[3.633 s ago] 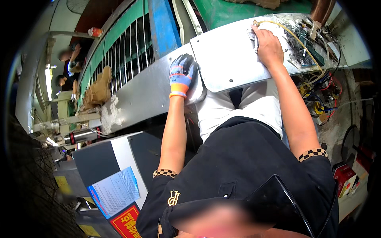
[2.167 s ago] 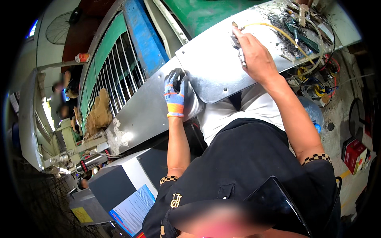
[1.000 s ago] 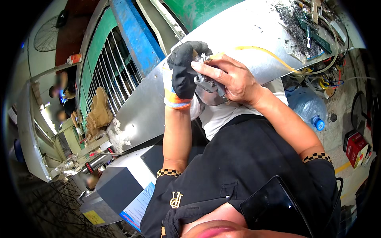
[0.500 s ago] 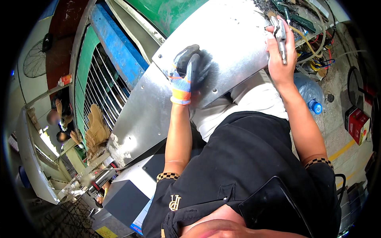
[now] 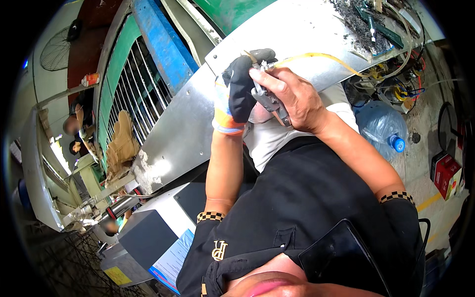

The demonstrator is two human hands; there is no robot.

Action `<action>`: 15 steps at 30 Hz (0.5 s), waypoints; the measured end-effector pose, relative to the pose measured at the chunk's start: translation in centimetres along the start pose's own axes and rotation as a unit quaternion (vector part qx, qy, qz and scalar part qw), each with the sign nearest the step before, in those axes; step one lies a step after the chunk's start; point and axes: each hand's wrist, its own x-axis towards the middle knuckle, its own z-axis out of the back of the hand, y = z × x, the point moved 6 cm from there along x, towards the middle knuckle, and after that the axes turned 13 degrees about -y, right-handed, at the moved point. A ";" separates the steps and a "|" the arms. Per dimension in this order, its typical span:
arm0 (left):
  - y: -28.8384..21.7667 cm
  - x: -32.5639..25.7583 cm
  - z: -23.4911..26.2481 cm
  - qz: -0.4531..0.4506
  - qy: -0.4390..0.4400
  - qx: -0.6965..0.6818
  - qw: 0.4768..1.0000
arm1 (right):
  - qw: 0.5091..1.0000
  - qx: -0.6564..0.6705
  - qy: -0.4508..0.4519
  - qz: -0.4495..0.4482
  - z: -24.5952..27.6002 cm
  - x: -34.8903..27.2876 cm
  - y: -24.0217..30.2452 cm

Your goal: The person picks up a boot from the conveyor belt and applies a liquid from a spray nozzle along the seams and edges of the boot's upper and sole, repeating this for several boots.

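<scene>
My right hand [image 5: 303, 101], bare, is wrapped round a small silver hand-held air tool [image 5: 271, 101]. A yellow hose [image 5: 316, 56] runs from beside the tool to the right. My left hand [image 5: 236, 91] wears a glove with dark coated fingers and an orange and blue cuff. Its fingers are curled against the front of the tool, where a thin tan tip shows between them. The hands partly cover the tool and its tip. Both are held together above the near edge of a shiny sheet-metal surface [image 5: 190, 116].
Dark shavings [image 5: 352, 20] and green-handled tools [image 5: 383, 30] lie at the far right. Hoses and wires hang beside a large plastic bottle [image 5: 378, 123]. A red box [image 5: 445, 173] stands on the floor. Tan gloves [image 5: 121, 141] rest by a green barred frame [image 5: 115, 74]. People are at far left.
My right hand has brought the air tool from the far right to my left hand. The gloved fingers have closed in at its tip. The yellow hose now stretches across the metal.
</scene>
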 end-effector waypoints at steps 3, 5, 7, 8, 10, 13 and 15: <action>0.0 -0.2 0.8 0.053 -0.010 -0.007 0.999 | 0.999 -0.005 -0.006 0.050 -0.3 0.6 0.7; 1.4 -0.8 1.0 0.148 -0.045 -0.188 0.970 | 0.999 0.032 -0.002 0.037 -0.6 0.6 0.7; 2.4 -1.3 0.5 0.266 -0.088 -0.350 0.894 | 0.998 0.064 -0.009 0.024 -0.9 0.6 0.8; 2.0 -1.1 0.7 0.216 -0.076 -0.283 0.931 | 0.997 0.078 -0.019 0.018 -1.1 0.6 0.9; 1.5 -1.1 0.9 0.147 -0.066 -0.198 0.967 | 0.994 0.106 -0.014 0.006 -1.4 0.4 1.0; 1.8 -1.6 1.1 0.113 -0.077 -0.160 0.978 | 0.991 0.134 0.017 -0.005 -1.7 0.2 0.9; 2.5 -1.5 1.3 0.143 -0.081 -0.207 0.964 | 0.990 0.137 0.024 -0.002 -1.8 0.4 0.8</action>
